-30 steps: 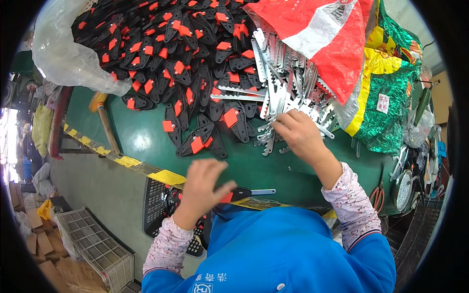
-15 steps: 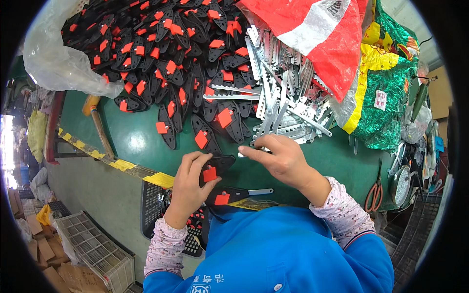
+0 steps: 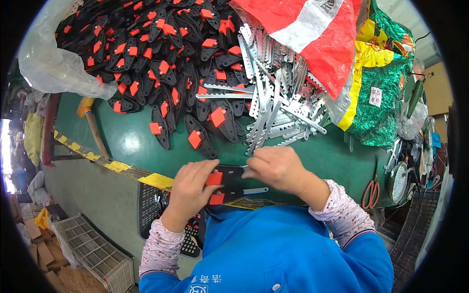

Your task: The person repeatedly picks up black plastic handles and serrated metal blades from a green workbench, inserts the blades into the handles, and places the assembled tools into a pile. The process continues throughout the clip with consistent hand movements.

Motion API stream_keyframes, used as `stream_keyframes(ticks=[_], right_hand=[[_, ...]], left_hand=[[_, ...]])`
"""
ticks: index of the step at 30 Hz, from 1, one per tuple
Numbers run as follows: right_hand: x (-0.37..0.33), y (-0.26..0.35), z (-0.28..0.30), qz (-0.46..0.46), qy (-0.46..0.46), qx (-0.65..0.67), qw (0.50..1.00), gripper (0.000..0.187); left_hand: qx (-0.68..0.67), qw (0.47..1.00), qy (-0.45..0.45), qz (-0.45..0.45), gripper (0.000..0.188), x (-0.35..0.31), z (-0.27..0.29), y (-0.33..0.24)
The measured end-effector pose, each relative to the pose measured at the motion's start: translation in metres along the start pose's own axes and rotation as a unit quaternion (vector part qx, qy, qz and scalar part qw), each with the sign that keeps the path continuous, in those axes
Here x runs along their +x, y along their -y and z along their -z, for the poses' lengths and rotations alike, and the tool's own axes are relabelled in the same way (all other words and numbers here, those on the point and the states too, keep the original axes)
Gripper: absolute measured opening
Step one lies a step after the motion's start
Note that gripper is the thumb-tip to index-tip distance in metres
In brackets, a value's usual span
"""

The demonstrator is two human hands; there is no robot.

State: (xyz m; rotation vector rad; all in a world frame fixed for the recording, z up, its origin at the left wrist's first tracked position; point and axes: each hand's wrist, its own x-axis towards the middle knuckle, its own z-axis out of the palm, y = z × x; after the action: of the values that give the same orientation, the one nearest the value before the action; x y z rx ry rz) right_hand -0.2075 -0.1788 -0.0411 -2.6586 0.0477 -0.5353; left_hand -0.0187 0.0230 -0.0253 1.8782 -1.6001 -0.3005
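My left hand [image 3: 188, 188] is closed on a black plastic part [image 3: 232, 175] with a red tab, near the table's front edge. My right hand [image 3: 278, 168] pinches a silver metal strip [image 3: 245, 168] against the part's right end; the fingers cover most of the strip. Just below lies a second black part [image 3: 231, 195] with a red tab, and a metal strip [image 3: 255, 191] sticks out of its right end. Beyond my hands are a large heap of black parts with red tabs [image 3: 199, 139] and a pile of notched metal strips [image 3: 273, 110].
A wooden-handled hammer [image 3: 96, 132] rests on the green table [image 3: 132, 141] at the left. Red-handled scissors [image 3: 371, 193] lie at the right. A red and white bag [image 3: 317, 29] and a green and yellow bag [image 3: 378, 112] stand behind. A black basket [image 3: 149, 207] hangs below the front edge.
My right hand has come nearer and left, bringing the strip to the black part. My left hand has turned the part more level, above the second one.
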Motion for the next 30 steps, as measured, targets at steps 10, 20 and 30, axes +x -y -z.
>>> stream_keyframes(ticks=[10,20,30], right_hand=[[-0.008,0.011,-0.016,-0.030,0.037,0.129,0.991,0.036],[0.012,-0.042,0.009,-0.030,-0.040,-0.101,0.994,0.031],[0.037,-0.066,0.014,0.021,0.079,-0.111,0.990,0.021]], left_hand=[[-0.021,0.998,0.058,-0.004,0.061,0.007,-0.002,-0.007],[0.234,0.907,0.015,0.350,0.060,0.081,-0.008,0.026],[0.082,0.992,-0.080,0.061,0.040,0.024,-0.010,0.034]])
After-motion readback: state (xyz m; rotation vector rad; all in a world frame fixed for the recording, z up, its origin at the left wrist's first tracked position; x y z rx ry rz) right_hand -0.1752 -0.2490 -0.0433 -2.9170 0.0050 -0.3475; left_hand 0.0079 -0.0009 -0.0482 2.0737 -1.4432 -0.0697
